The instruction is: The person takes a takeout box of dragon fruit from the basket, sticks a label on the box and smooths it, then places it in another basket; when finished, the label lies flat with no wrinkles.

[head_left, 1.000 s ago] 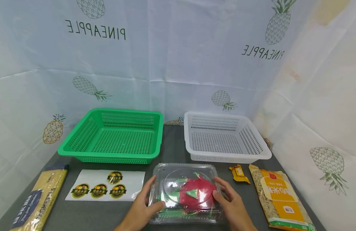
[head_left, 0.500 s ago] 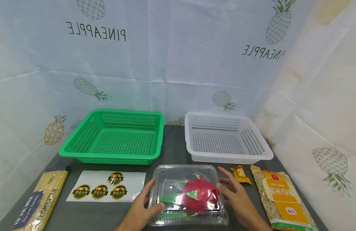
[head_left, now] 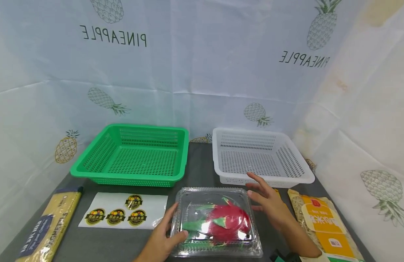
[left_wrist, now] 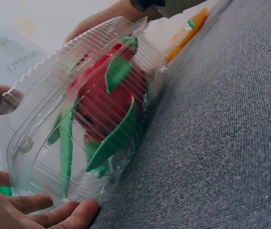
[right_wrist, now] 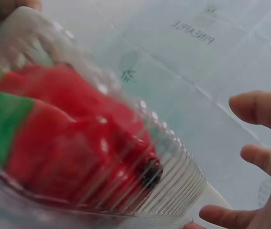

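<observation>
A clear plastic clamshell box (head_left: 208, 198) stands lidded on the dark table in the head view. Inside lies a red dragon fruit (head_left: 228, 222) with green scales, seen close through the ridged wall in both wrist views. My left hand (head_left: 163, 233) holds the box by its left side, thumb over the lid's edge; in the left wrist view its fingers (left_wrist: 54, 214) reach along the lower wall. Beside the box's right edge, my right hand (head_left: 269, 203) is raised with fingers spread, apart from the box in the right wrist view.
A green basket (head_left: 133, 180) and a white basket (head_left: 254, 178) stand behind the box. To the left are a sheet of round fruit stickers (head_left: 123, 211) and a spaghetti pack (head_left: 51, 225). A noodle bag (head_left: 323, 222) lies right; a small yellow packet is mostly behind the right hand.
My right hand has let go of the box's right side and moved away to the right and up, covering the small yellow packet. My left hand keeps its hold on the box.
</observation>
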Available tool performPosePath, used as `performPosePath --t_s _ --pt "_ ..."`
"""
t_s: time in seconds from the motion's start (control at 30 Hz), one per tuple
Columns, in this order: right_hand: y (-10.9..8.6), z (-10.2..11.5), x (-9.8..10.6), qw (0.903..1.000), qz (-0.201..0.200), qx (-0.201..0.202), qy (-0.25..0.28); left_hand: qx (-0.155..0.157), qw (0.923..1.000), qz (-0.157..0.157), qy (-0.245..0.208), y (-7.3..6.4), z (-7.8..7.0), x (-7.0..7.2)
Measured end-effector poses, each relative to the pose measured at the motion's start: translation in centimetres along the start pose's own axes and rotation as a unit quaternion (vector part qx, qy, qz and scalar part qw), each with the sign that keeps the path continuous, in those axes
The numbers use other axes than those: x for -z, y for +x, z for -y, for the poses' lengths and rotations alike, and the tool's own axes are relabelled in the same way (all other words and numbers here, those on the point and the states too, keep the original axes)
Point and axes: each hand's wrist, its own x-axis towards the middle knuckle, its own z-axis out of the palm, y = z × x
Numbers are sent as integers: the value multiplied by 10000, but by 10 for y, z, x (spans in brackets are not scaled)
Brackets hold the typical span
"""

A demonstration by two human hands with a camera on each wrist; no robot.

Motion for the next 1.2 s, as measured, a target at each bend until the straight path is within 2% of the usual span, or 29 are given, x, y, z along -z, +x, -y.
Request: performPosePath --t_s 0.23,0.67,0.9,1.13,1.2 --pt "14 -6 2 9981 564 179 -156 -72 10000 41 -15 0 3 -4" --pt "33 -33 2 9896 1321 491 275 -239 9996 -32 146 -1 8 -7" --pt "37 -40 4 9787 1920 531 494 -290 9995 -11 78 -1 10 -6" --pt "41 -46 3 9538 2574 290 1524 -414 9990 -143 123 -1 9 -5" --pt "43 -45 2 9521 2572 281 1629 -413 9989 -192 144 0 8 -5"
